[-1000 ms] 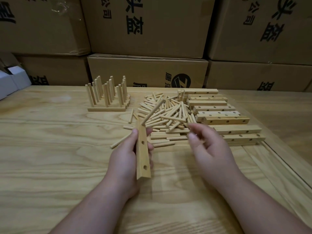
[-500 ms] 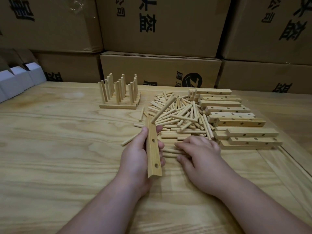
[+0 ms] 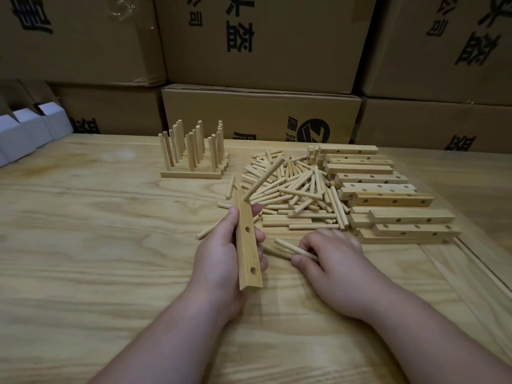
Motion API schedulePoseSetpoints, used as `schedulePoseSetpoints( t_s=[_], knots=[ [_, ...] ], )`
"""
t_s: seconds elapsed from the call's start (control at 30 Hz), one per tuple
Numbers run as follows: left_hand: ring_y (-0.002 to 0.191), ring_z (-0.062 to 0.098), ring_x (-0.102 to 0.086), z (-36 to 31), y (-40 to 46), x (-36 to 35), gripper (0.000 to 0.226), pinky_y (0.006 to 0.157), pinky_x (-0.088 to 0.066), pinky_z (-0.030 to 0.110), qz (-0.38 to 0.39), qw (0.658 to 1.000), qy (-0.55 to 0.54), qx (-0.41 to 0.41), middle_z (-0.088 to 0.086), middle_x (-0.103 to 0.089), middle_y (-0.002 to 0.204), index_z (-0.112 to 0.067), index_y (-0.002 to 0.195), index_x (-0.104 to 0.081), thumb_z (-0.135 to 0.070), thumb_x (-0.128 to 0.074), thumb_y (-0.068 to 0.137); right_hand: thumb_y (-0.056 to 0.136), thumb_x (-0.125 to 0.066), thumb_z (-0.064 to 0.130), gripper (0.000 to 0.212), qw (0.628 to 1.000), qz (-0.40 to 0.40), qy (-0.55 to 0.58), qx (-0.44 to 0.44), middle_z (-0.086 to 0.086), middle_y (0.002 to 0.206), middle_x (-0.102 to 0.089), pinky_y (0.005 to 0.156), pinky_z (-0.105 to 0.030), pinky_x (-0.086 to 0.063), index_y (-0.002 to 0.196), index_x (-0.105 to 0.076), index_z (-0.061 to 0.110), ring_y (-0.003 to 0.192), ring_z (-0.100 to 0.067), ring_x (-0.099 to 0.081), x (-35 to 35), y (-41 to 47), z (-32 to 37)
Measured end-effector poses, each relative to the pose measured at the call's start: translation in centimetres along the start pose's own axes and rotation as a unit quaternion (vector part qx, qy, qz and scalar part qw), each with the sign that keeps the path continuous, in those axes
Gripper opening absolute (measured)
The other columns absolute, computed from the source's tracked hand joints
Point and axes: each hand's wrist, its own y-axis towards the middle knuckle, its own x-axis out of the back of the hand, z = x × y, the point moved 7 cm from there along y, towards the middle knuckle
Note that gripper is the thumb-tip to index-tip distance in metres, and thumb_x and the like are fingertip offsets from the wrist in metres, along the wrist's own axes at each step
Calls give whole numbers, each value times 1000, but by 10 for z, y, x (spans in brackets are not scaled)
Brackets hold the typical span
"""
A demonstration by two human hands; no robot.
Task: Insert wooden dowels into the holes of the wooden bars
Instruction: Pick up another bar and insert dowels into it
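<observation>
Gripping a wooden bar [image 3: 247, 245] lengthwise, the left hand [image 3: 221, 261] holds it off the worktop [image 3: 97, 231], one dowel [image 3: 264, 178] standing in its far hole and two holes empty. Just right of it, the right hand [image 3: 329, 256] pinches a loose dowel [image 3: 293, 248] against the worktop. Beyond both hands lie the dowel pile [image 3: 299, 195] and stacked bars [image 3: 388, 200].

My wooden table [image 3: 83, 231] carries a dowel heap [image 3: 299, 195], stacked drilled bars [image 3: 388, 200] (far right), finished pegged bars [image 3: 194, 153] and white boxes [image 3: 25, 131].
</observation>
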Motion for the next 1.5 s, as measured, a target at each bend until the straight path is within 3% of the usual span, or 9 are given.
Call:
schedulePoseSetpoints(
  t_s=[0.1,0.2,0.33,0.4,0.7,0.9,1.0,1.33,1.5],
  knots=[
    [40,14,-42,-1,0,1,45,36,-38,26,-3,1000,4,-7,4,-54,62,-13,104,-79,-42,-45,103,99,-48,45,13,998,-36,54,1,17,89,-53,85,-32,-38,89,-46,36,92,-6,-49,6,-1,-2],
    [40,14,-42,-2,-1,1,44,38,-38,25,1,1000,17,-15,4,-54,61,-15,108,-78,-44,-45,103,98,-55,36,8,984,-100,149,-2,18,85,-61,63,-16,-40,92,-51,34,79,0,-56,17,-3,-3],
    [42,13,-42,-3,-3,-1,42,42,-38,24,11,999,47,-23,3,-54,61,-22,112,-76,-49,-46,101,95,-63,20,19,962,-191,185,55,22,85,-63,68,-5,-38,97,-59,39,83,3,-58,37,-12,3],
    [42,14,-43,-5,-4,-2,40,44,-39,23,12,997,68,-31,3,-55,62,-25,112,-75,-50,-46,101,94,-62,19,19,957,-211,180,84,25,93,-62,77,-2,-37,108,-68,30,94,6,-57,43,-17,6],
    [49,9,-53,-6,-9,-7,32,43,-41,25,-7,988,143,-62,2,-59,61,-29,105,-78,-46,-53,98,93,-65,12,25,954,-174,208,129,17,92,-60,73,-7,-41,106,-68,32,90,-5,-60,50,-25,15],
    [57,9,-58,-5,-10,-9,30,49,-44,26,6,976,205,-80,-5,-62,67,-32,110,-77,-47,-54,97,88,-67,27,9,960,-167,184,126,16,89,-57,70,-6,-39,96,-70,27,86,-2,-58,55,-26,17],
    [59,10,-58,-5,-11,-9,30,48,-45,27,9,972,220,-80,-3,-61,67,-34,109,-77,-50,-54,96,87,-63,36,16,958,-174,188,127,16,85,-57,68,-7,-39,96,-72,28,83,-3,-58,58,-27,18],
    [58,9,-57,-3,-9,-8,30,53,-47,29,13,962,261,-86,-9,-63,64,-44,108,-75,-59,-54,95,89,-65,35,13,963,-173,163,125,14,74,-58,63,-11,-41,91,-76,28,78,-6,-59,58,-25,15],
    [59,9,-58,-2,-8,-8,40,56,-46,32,13,960,266,-92,-8,-61,63,-40,102,-77,-66,-53,82,91,-62,38,19,968,-163,142,129,13,68,-56,62,-17,-42,83,-73,24,74,-5,-57,56,-24,15]
  ],
)
